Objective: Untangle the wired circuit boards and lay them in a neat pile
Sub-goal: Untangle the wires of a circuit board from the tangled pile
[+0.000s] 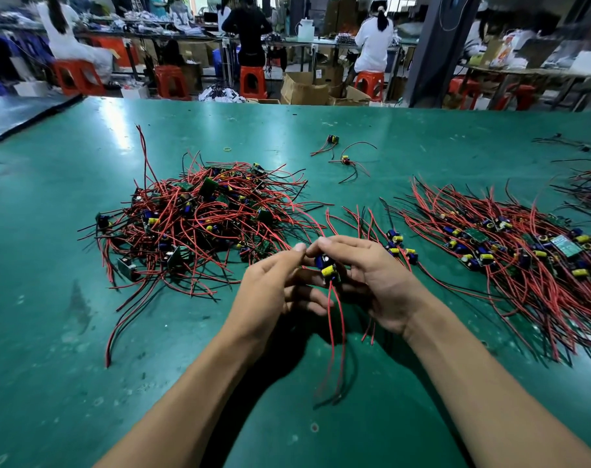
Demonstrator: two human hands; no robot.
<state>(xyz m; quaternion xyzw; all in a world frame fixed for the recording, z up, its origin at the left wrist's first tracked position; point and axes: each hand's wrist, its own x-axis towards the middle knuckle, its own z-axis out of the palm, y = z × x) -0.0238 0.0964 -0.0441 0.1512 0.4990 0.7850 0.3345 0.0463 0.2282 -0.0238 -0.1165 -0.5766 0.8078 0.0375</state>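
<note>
Gripping one board point(327, 269): right hand point(368, 275). Pinching its wires point(342, 332): left hand point(270, 288). Advised: straighten them, then lay it right of the tangle point(199, 214).

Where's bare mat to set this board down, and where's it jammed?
Free: near-left mat, bordered by the tangled heap and the left forearm; far strip beyond the heap, with two loose boards and a rubber band. Crowded: around the held board, between heap and sorted row, beside the small cluster.
</note>
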